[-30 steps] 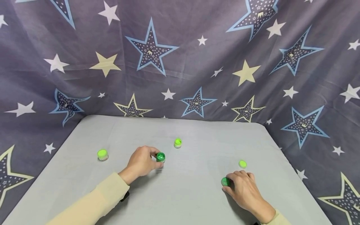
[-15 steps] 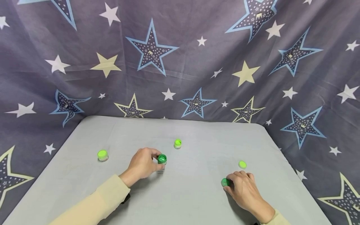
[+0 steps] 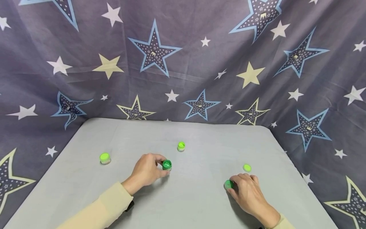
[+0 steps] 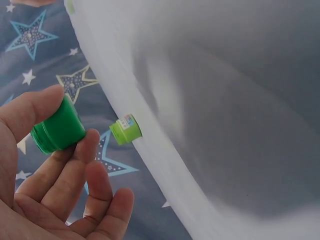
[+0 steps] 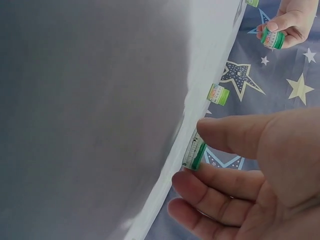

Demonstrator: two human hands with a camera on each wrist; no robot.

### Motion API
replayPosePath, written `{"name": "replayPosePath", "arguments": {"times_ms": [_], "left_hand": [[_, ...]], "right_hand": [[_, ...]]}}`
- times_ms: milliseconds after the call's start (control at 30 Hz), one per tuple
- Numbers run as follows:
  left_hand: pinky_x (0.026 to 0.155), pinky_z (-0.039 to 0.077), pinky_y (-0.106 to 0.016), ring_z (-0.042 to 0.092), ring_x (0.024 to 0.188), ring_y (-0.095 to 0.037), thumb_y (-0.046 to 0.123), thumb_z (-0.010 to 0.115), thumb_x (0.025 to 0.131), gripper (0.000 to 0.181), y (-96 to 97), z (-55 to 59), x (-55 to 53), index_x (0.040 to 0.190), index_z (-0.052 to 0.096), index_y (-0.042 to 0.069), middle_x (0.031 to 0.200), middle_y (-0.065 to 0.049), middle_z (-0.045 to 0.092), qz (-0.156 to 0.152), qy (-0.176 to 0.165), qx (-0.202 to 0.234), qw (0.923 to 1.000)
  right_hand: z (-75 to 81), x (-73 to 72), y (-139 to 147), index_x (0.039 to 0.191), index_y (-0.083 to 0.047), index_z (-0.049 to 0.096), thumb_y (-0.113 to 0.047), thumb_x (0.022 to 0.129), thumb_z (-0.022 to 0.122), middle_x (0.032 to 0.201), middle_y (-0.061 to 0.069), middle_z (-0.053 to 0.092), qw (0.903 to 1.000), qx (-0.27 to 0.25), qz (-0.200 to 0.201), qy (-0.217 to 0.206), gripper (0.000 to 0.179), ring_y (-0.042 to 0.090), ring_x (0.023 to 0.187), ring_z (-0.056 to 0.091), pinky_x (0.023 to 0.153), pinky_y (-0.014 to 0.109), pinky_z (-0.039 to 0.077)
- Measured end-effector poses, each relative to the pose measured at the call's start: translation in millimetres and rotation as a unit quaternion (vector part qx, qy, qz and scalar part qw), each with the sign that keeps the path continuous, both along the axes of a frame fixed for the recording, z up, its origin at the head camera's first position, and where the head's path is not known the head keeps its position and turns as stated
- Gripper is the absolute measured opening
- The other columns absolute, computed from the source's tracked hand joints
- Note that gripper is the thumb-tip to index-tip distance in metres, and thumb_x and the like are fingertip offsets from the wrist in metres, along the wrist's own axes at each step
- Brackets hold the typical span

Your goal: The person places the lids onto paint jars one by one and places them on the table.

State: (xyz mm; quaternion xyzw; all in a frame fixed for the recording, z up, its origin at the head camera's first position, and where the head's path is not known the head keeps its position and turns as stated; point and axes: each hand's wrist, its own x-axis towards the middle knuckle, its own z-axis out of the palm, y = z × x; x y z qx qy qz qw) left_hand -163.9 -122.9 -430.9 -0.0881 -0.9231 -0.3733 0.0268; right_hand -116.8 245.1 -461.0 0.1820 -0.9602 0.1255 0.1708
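Observation:
In the head view my left hand [image 3: 147,169] holds a small open jar of dark green paint [image 3: 167,165] over the middle of the table. The thumb and fingers grip its sides, as the left wrist view shows with the green jar [image 4: 61,127] tilted. My right hand [image 3: 248,193], farther right, pinches a small round green jar lid [image 3: 228,184] low over the tabletop. From the right wrist, the lid [image 5: 194,152] shows nearly edge-on between thumb and fingers, with printing on its pale part. Just beyond that hand lies a light green lid [image 3: 247,167].
An open light green jar [image 3: 181,146] stands near the middle back of the grey-white covered table [image 3: 200,210]. Another light green jar [image 3: 105,158] stands to the left. A star-patterned cloth [image 3: 183,73] hangs behind and around the table.
My left hand has moved slightly right and toward me with the dark green jar. The right hand has stayed nearly still with the lid.

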Motion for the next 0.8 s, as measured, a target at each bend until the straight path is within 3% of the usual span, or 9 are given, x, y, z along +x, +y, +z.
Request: {"name": "replayPosePath", "arguments": {"times_ms": [800], "left_hand": [[0.074,0.046,-0.036,0.058,0.085,-0.018,0.019,0.095,0.072,0.025,9.0,2.4,7.2,0.09,0.079,0.026,0.084,0.014,0.069,-0.011,0.006,0.025,0.9996]], "right_hand": [[10.1,0.0,-9.3,0.096,-0.014,0.072,-0.017,0.075,0.092,0.088,-0.007,0.064,0.9998,-0.012,0.013,-0.008,0.03,0.01,0.084,0.056,0.085,0.044,0.036]]}}
